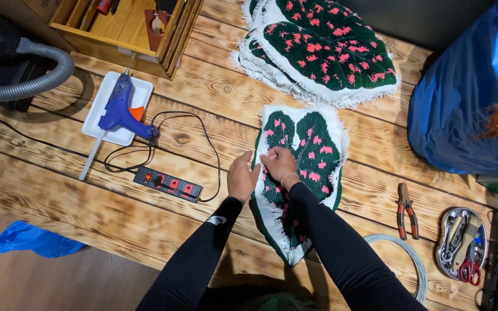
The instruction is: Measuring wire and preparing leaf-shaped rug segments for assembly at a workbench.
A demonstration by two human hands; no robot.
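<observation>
A leaf-shaped tufted rug piece (312, 151), dark green with pink spots and a white fringe, lies on the wooden table (76, 201). My left hand (242, 175) rests flat at its left edge, fingers pointing away from me. My right hand (279, 163) lies on the rug's green part, fingers curled and pinching at the pile next to my left fingertips. Both arms wear black sleeves. A stack of similar leaf rugs (324, 46) sits further back.
A blue glue gun (121, 108) lies on a white tray (98, 118), its cord running to a black power strip (167, 184). Pliers (406, 210), a wire coil (413, 259) and a metal dish of tools (462, 245) are at right. A wooden crate (125, 34) and vacuum hose (30, 80) stand at back left.
</observation>
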